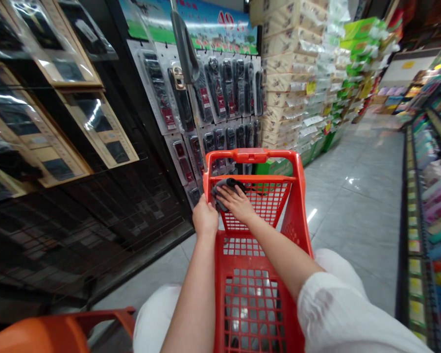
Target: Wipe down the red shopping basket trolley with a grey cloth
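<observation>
A red plastic shopping basket (pixel 296 206) stands in front of me in a shop aisle, tipped so I look along its grid wall. My left hand (pixel 205 217) is closed over the basket's left rim. My right hand (pixel 235 201) lies flat with fingers stretched out, pressing a dark grey cloth (pixel 225 186) against the basket's inner mesh wall. White sleeves cover my upper arms.
A display wall of packaged dark items (pixel 220 93) hangs at the left, beside framed goods on a black wire rack (pixel 77 147). Stacked tissue packs (pixel 301 78) line the aisle ahead. Shelves of coloured goods (pixel 431 206) run along the right. Another orange basket (pixel 59 331) shows bottom left.
</observation>
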`<state>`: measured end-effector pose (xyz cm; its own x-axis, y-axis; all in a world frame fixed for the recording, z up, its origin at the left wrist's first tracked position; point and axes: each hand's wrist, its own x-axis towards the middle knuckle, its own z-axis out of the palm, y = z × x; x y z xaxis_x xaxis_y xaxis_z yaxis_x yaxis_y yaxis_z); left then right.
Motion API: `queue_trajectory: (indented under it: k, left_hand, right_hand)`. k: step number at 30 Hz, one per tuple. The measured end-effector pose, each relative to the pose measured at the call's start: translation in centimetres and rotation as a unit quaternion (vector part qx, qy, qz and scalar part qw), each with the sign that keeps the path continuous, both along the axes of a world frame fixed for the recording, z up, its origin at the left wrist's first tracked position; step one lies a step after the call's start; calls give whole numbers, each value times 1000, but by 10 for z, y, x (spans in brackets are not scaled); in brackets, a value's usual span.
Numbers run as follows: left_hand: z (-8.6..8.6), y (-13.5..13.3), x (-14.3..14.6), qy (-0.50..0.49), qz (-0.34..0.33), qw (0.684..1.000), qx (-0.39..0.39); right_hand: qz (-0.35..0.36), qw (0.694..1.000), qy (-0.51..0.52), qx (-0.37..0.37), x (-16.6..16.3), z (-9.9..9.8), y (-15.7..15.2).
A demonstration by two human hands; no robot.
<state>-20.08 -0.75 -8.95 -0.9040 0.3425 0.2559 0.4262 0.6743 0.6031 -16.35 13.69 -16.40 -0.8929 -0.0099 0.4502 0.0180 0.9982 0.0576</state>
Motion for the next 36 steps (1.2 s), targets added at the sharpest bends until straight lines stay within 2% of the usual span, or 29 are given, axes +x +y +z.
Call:
queue_trajectory:
  k: [2, 4, 7, 10, 12, 14, 16, 19, 22, 24, 26, 27, 30, 32, 36]
  left_hand:
    - [1, 2, 0, -1, -2, 1000, -5]
    - [3, 4, 0, -4, -4, 1000, -6]
    - [5, 6, 1, -11, -10, 1000, -3]
    - [8, 8, 2, -16, -15, 1000, -1]
    - [10, 8, 4, -14, -17, 1000, -1]
    - [12, 8, 5, -12, -21, 1000, 1]
    - [12, 7, 6, -12, -26, 1000, 3]
    - [11, 5, 6, -10, -28, 1000, -3]
    - [9, 4, 4, -8, -24, 1000, -8]
    - [7, 3, 3, -5, -21, 1000, -2]
    - [5, 3, 1, -2, -22, 1000, 10]
    - [4, 3, 0, -4, -22, 1000, 16]
    - [3, 3, -2, -19, -29, 999, 39]
    - [2, 3, -3, -26, -36, 997, 57]
    - [0, 4, -5, -20, -41, 996, 72]
  right_hand:
    - [36, 999, -16, 29, 13, 5, 11]
    - [28, 998, -32, 45, 26, 9, 19]
    - [-59, 997, -38, 34, 47, 12, 23]
    - [-177, 984, -30, -11, 64, 8, 19]
    - [-273, 960, -16, -58, 73, 4, 15]
    - [-371, 921, 16, -115, 79, -1, 12]
    - [-427, 887, 57, -167, 79, -7, 9]
    - [-446, 854, 118, -242, 65, -15, 1]
    - [-455, 807, 186, -327, 33, -21, -13]
    - [-436, 790, 227, -366, 7, -23, -27]
    - [-402, 795, 249, -380, -17, -22, -42]
    - [-384, 809, 239, -374, -27, -21, -50]
    - [-336, 880, 119, -313, -46, -15, -67]
    - [-305, 912, 46, -271, -49, -14, -73]
    - [-253, 938, 28, -237, -38, -22, -69]
